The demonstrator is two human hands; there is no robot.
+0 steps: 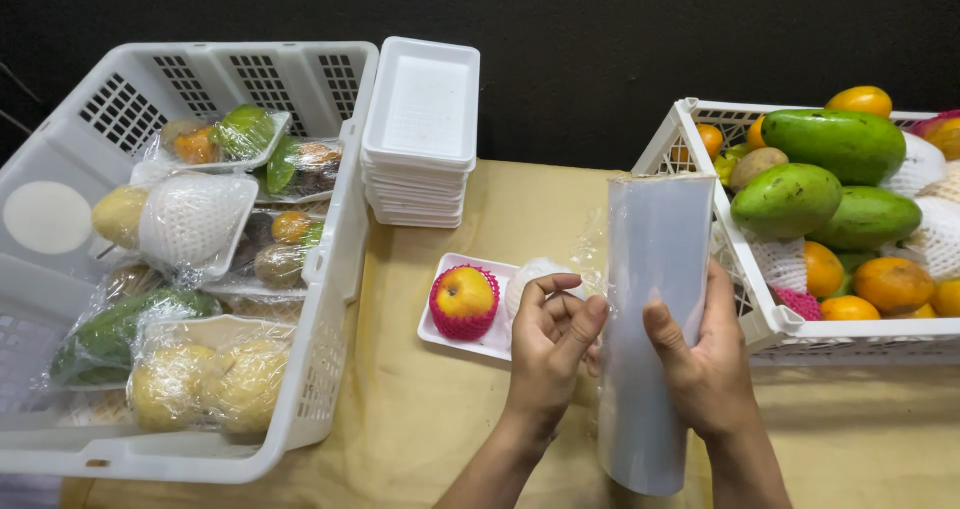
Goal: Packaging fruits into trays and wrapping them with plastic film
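My right hand (705, 354) grips a big roll of clear plastic wrap (652, 269), held nearly upright above the table. My left hand (553, 341) is beside the roll with its fingers curled, pinching at the loose film edge. Just behind my left hand lies a white foam tray (447, 333) holding a red-yellow apple (464, 295) in a pink foam net and a second fruit in white netting (530, 272), partly hidden by my fingers.
A stack of white foam trays (422, 129) stands at the back. A large white crate (330, 269) on the left holds several wrapped fruit trays. A white crate (790, 331) on the right holds mangoes and oranges. A tan cloth (440, 429) covers the table.
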